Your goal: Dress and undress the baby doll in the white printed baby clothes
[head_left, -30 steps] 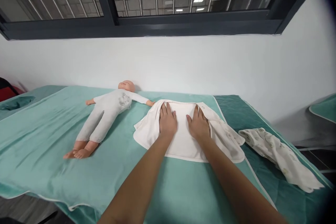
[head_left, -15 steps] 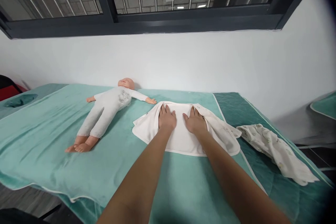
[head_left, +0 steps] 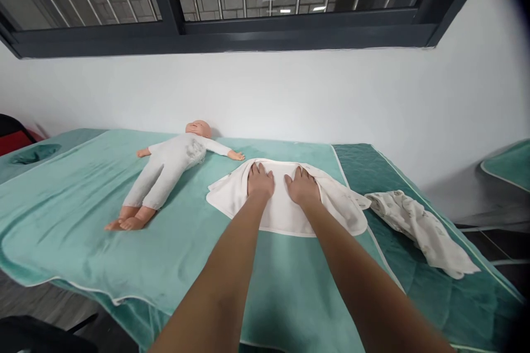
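Centrally, the white cloth (head_left: 279, 209) is spread on the light green sheet (head_left: 83, 193), its middle smooth and its two sides gathered into loose folds. By the left hand (head_left: 260, 182) and the right hand (head_left: 303, 186) it is pressed from above, palms down, with the fingers pointed towards its far edge. Neither hand is clenched, and nothing is seen lifted; whether the outer fingers are tucked beneath the folds cannot quite be made out.

The fabric can be judged light, limp and hardly fragile, with little slip to be expected against the nap of the bedding. It would be creased easily by a one-sided pull, so it is best held by both far corners, or by the bound rim with a hand at each side.

Its right end is extended past the pale seam onto the dark green cover (head_left: 364, 160), where the patterned cloth (head_left: 422, 226) is laid in a crumpled strip. To the left, the doll (head_left: 178, 151), dressed in white, is laid on its back, one arm stretched towards the white cloth. Behind the bedding, the white wall (head_left: 331, 94) is topped by the dark window frame (head_left: 310, 33).
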Motion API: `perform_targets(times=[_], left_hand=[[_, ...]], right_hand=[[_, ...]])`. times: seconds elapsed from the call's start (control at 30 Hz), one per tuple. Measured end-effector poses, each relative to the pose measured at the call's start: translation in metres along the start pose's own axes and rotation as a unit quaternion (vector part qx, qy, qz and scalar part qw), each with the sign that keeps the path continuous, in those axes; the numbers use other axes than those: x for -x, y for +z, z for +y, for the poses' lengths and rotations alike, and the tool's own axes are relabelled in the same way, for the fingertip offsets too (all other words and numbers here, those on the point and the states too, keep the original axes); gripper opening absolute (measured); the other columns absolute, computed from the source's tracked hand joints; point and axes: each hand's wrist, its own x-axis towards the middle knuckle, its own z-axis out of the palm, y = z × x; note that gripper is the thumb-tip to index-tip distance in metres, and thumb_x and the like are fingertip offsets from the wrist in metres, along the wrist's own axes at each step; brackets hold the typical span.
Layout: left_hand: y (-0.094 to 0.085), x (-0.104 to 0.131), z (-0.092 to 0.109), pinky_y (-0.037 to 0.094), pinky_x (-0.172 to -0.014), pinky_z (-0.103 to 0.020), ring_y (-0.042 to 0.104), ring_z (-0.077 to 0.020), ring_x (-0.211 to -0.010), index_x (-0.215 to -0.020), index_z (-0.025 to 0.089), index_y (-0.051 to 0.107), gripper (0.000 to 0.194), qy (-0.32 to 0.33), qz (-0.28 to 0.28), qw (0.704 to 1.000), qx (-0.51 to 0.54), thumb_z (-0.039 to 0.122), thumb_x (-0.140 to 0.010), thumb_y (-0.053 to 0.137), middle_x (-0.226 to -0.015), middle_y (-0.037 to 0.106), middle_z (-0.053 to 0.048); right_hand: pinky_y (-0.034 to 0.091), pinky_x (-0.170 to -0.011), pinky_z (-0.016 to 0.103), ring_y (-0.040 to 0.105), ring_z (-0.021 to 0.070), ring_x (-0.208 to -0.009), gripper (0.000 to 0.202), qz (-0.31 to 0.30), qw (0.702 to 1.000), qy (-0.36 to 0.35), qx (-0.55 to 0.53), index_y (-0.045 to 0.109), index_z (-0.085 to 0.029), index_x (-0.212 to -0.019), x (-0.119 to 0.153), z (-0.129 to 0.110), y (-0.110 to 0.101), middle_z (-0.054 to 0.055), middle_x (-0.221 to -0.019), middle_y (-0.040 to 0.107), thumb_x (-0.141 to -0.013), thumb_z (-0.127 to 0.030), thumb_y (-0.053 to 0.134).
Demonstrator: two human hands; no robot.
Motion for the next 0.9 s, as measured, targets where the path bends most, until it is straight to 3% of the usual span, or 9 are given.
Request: perform_targets(times=[0.13, 0.27, 0.33, 0.47, 0.67, 0.8, 0.9], left_hand=[[0.001, 0.000, -0.001, 0.022, -0.121, -0.041, 0.027, -0.0301, -0.148, -0.151, 0.001, 0.031, 0.066, -0.003, -0.005, 1.000, 0.003, 0.040, -0.099, 0.026, -0.159, 0.029, -0.022], [0.001, 0.000, -0.001, 0.022, -0.121, -0.042, 0.025, -0.0294, -0.149, -0.151, 0.001, 0.031, 0.065, -0.004, -0.006, 1.000, 0.011, 0.040, -0.099, 0.026, -0.159, 0.028, -0.022], [0.001, 0.000, -0.001, 0.022, -0.121, -0.042, 0.025, -0.0296, -0.149, -0.150, 0.001, 0.032, 0.065, -0.002, -0.005, 1.000, 0.016, 0.039, -0.099, 0.027, -0.159, 0.029, -0.022], [0.000, 0.001, 0.000, 0.019, -0.122, -0.040, 0.026, -0.0286, -0.149, -0.149, 0.001, 0.035, 0.062, 0.010, 0.001, 0.999, 0.031, 0.036, -0.098, 0.032, -0.157, 0.034, -0.020], [-0.003, 0.004, -0.002, 0.025, -0.119, -0.042, 0.034, -0.0306, -0.144, -0.145, -0.002, 0.038, 0.058, 0.015, 0.044, 0.996, 0.081, 0.032, -0.098, 0.033, -0.152, 0.040, -0.025], [-0.016, 0.027, -0.003, 0.039, -0.111, -0.037, 0.049, -0.0247, -0.133, -0.138, 0.010, 0.047, 0.046, 0.032, 0.082, 0.987, 0.133, 0.030, -0.100, 0.031, -0.142, 0.054, -0.016], [-0.030, 0.056, -0.020, 0.042, -0.108, -0.029, 0.055, -0.0169, -0.126, -0.135, 0.019, 0.049, 0.041, 0.063, 0.100, 0.978, 0.174, 0.032, -0.102, 0.030, -0.137, 0.060, -0.007]], right_hand=[[0.032, -0.109, 0.051, 0.043, 0.0370, -0.135, 0.057, 0.034, 0.998, -0.043, 0.009, 0.044, 0.003, -0.141, 0.009, -0.005, -0.003, 0.030, -0.142, 0.049, -0.101, -0.032, 0.023], [0.025, -0.117, 0.036, 0.041, 0.0220, -0.139, 0.043, 0.026, 0.982, -0.184, 0.011, 0.059, -0.013, -0.129, 0.014, -0.011, -0.004, 0.014, -0.144, 0.054, -0.100, -0.021, 0.028], [0.027, -0.116, 0.032, 0.042, 0.0194, -0.139, 0.041, 0.020, 0.974, -0.224, 0.013, 0.058, -0.015, -0.131, 0.014, -0.011, -0.002, 0.011, -0.146, 0.053, -0.101, -0.023, 0.032], [0.029, -0.116, 0.036, 0.042, 0.0231, -0.140, 0.044, 0.024, 0.972, -0.234, 0.019, 0.055, -0.009, -0.135, 0.009, -0.009, 0.002, 0.014, -0.148, 0.050, -0.102, -0.026, 0.032], [0.031, -0.116, 0.037, 0.043, 0.0224, -0.139, 0.044, 0.032, 0.972, -0.233, 0.027, 0.055, -0.010, -0.136, 0.008, -0.008, 0.005, 0.013, -0.147, 0.051, -0.101, -0.022, 0.031], [0.033, -0.114, 0.037, 0.045, 0.0234, -0.137, 0.043, 0.037, 0.971, -0.232, 0.028, 0.057, -0.008, -0.133, 0.010, -0.009, 0.004, 0.014, -0.145, 0.053, -0.100, -0.020, 0.033], [0.033, -0.114, 0.038, 0.046, 0.0237, -0.137, 0.042, 0.040, 0.971, -0.234, 0.030, 0.058, -0.009, -0.133, 0.011, -0.009, 0.003, 0.014, -0.145, 0.054, -0.099, -0.020, 0.034]])
